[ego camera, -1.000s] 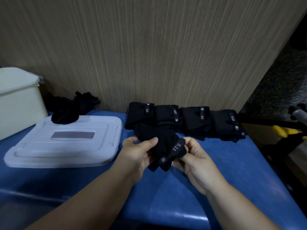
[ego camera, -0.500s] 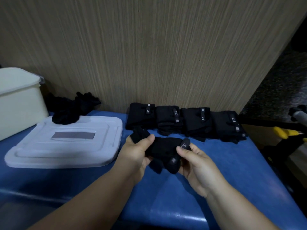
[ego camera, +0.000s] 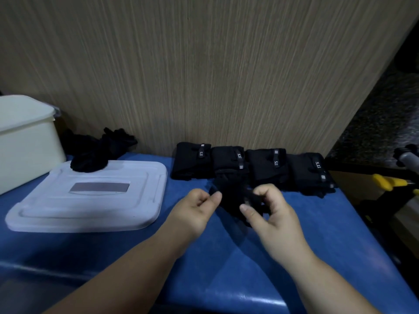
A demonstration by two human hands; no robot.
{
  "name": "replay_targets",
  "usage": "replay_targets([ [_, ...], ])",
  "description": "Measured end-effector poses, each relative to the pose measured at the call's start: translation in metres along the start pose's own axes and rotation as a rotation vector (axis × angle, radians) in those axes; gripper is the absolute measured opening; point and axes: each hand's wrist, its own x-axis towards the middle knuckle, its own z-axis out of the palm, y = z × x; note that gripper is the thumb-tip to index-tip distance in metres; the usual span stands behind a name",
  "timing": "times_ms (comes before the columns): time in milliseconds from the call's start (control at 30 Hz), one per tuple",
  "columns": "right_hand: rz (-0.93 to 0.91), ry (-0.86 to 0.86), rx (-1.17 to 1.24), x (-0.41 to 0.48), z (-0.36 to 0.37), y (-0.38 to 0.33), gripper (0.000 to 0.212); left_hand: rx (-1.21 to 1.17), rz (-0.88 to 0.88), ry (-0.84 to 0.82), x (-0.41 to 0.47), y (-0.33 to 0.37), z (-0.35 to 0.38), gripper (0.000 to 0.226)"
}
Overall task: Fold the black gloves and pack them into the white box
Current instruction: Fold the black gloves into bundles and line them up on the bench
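**Glove held between both hands**

A black glove (ego camera: 234, 200), crumpled and dark, is held over the middle of the blue table (ego camera: 226, 257); the left hand (ego camera: 195, 211) pinches its left edge, the right hand (ego camera: 273, 215) curls round its right end; four folded gloves (ego camera: 254, 164) with small grey labels line the far edge; loose gloves (ego camera: 99, 150) lie far left, partly on a white lid (ego camera: 90, 205), beside the white box (ego camera: 25, 141); a wood-grain wall (ego camera: 204, 64) stands behind.

Along the foot of the wooden wall (ego camera: 204, 75), the folded black gloves (ego camera: 265, 171) wear strap tags (ego camera: 317, 164) reading "5.11".
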Motion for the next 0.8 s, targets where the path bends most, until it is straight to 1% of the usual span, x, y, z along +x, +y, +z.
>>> replay_targets([
  [67, -0.157, -0.072, -0.184, -0.001, 0.004, -0.001, 0.030, -0.142, -0.106, -0.148, -0.001, 0.002, 0.002, 0.050],
  [133, -0.254, -0.198, -0.256, -0.004, 0.007, 0.001, 0.031, -0.352, -0.215, -0.253, -0.001, 0.002, 0.003, 0.063],
  [167, -0.277, -0.263, -0.259, -0.006, 0.007, 0.003, 0.030, -0.426, -0.237, -0.264, 0.000, 0.000, 0.002, 0.063],
  [200, -0.288, -0.314, -0.251, -0.007, 0.007, 0.003, 0.029, -0.466, -0.235, -0.250, 0.002, -0.002, 0.000, 0.055],
  [267, -0.278, -0.337, -0.201, -0.010, 0.006, 0.003, 0.028, -0.472, -0.207, -0.185, 0.006, -0.006, -0.002, 0.031],
  [300, -0.255, -0.299, -0.158, -0.011, 0.007, 0.001, 0.026, -0.465, -0.210, -0.149, 0.008, -0.007, -0.003, 0.025],
  [367, -0.171, -0.136, -0.042, -0.010, 0.008, -0.002, 0.016, -0.503, -0.238, -0.119, 0.010, -0.010, -0.005, 0.022],
  [433, -0.021, 0.044, 0.044, -0.007, 0.009, -0.002, 0.013, -0.576, -0.254, -0.137, 0.010, -0.009, -0.004, 0.019],
  [467, 0.073, 0.081, 0.062, -0.004, 0.008, 0.000, 0.017, -0.616, -0.257, -0.153, 0.009, -0.007, -0.004, 0.018],
  [500, 0.180, 0.062, 0.073, -0.002, 0.008, 0.001, 0.021, -0.650, -0.260, -0.168, 0.007, -0.006, -0.003, 0.019],
  [533, 0.291, 0.000, 0.106, -0.001, 0.008, 0.003, 0.028, -0.677, -0.262, -0.183, 0.006, -0.005, -0.003, 0.021],
  [600, 0.456, -0.125, 0.282, -0.002, 0.010, 0.006, 0.044, -0.724, -0.273, -0.230, 0.004, -0.004, -0.002, 0.028],
  [633, 0.502, -0.159, 0.390, -0.003, 0.012, 0.006, 0.044, -0.748, -0.283, -0.254, 0.003, -0.003, -0.001, 0.033],
  [667, 0.514, -0.172, 0.470, -0.002, 0.013, 0.006, 0.038, -0.769, -0.298, -0.271, 0.003, -0.002, -0.001, 0.038],
  [733, 0.501, -0.164, 0.537, -0.001, 0.013, 0.002, 0.028, -0.808, -0.321, -0.278, 0.003, -0.001, 0.001, 0.044],
  [800, 0.483, -0.151, 0.556, 0.002, 0.011, 0.000, 0.033, -0.871, -0.321, -0.268, 0.004, 0.000, 0.000, 0.047],
])
